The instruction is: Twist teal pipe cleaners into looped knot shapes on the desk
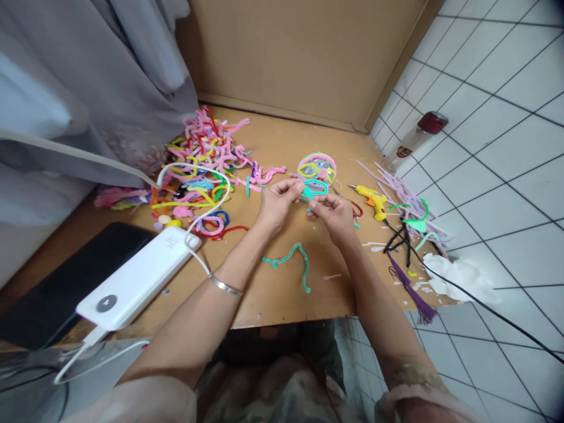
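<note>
Both hands meet over the middle of the table, pinching one bent teal pipe cleaner (318, 187) that forms a loop. My left hand (281, 201) grips it from the left between thumb and fingertips. My right hand (333, 216) holds its lower end from the right, fingers closed. Just behind them sits a round piece (317, 161) with pink, yellow and white parts, partly covered by the hands. A loose, kinked teal pipe cleaner (291, 257) lies on the tabletop between my forearms.
A tangled pile of coloured pipe cleaners (211, 147) lies at the back left. Nearer are a white power bank (138, 279) with cables and a black slab (66, 288). At right are a yellow glue gun (372, 201), lilac pipe cleaners (405, 197), a purple tassel (414, 296) and white tissue (460, 279).
</note>
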Tool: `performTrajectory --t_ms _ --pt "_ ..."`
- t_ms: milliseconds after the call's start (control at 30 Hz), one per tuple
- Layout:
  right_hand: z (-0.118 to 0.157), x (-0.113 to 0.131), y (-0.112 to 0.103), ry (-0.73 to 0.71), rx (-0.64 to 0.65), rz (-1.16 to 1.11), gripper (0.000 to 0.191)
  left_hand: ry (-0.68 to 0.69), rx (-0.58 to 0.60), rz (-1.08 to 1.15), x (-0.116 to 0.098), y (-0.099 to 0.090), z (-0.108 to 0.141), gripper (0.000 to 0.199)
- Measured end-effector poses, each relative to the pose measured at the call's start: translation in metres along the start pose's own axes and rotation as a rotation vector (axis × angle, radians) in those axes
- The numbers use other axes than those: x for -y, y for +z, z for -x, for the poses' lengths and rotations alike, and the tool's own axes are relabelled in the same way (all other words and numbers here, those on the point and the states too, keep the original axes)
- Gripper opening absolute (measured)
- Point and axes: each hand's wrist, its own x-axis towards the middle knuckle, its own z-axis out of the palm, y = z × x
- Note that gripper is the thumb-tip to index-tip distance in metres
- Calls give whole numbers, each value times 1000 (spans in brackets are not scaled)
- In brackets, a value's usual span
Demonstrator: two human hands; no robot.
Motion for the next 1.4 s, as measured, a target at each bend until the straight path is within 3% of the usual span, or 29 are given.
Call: performTrajectory --t_ms 200,533,833,1033,1200,1400 --pt "0 1 -1 12 2 1 38 -18 -10 12 4 -2 -1 44" --pt "0 0 1 -40 -13 25 12 -10 -6 -15 3 1 2 47" --pt "2 1 1 -31 30 97 18 -14 -42 -19 -1 4 4 50" --pt "4 3 4 -47 3 38 22 -45 -70 -4 -5 7 5 41" --pt "5 5 7 -88 -5 -18 27 -62 -43 -3 -5 9 6 36" --pt "3 0 3 -157 -13 63 31 -90 5 7 -5 11 10 33"
